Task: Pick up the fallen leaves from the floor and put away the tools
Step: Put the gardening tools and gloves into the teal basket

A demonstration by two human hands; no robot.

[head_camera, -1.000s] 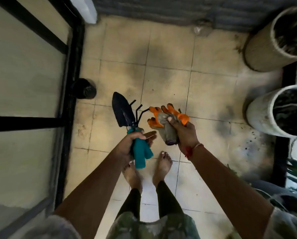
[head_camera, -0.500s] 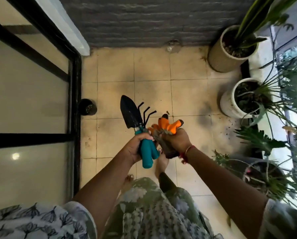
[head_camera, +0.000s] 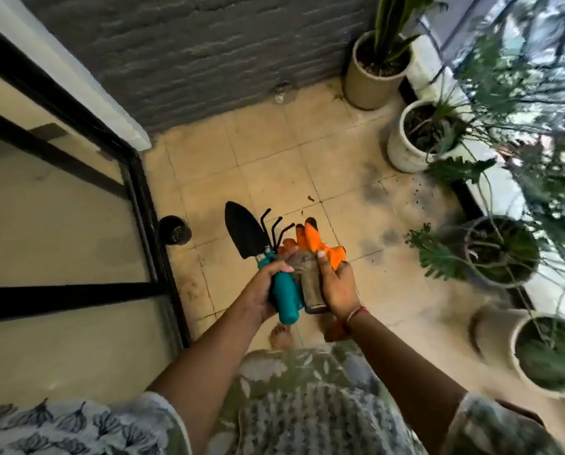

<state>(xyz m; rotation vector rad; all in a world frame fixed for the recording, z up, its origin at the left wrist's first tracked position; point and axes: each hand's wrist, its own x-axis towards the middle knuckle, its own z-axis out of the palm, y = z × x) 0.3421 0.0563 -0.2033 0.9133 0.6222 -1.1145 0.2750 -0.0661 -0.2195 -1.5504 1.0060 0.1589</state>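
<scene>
Gripping teal-handled black trowel and three-pronged rake in closed left hand, right hand clasped around soiled grey, orange-fingered gloves, above beige tiled floor.

My left hand covers the middle of the teal handles, so I can't tell how many handles are there. My right hand hides part of the gloves. My dress hides most of my feet. The pots on the right are blurry. The top edge cuts off the tall plant.
</scene>
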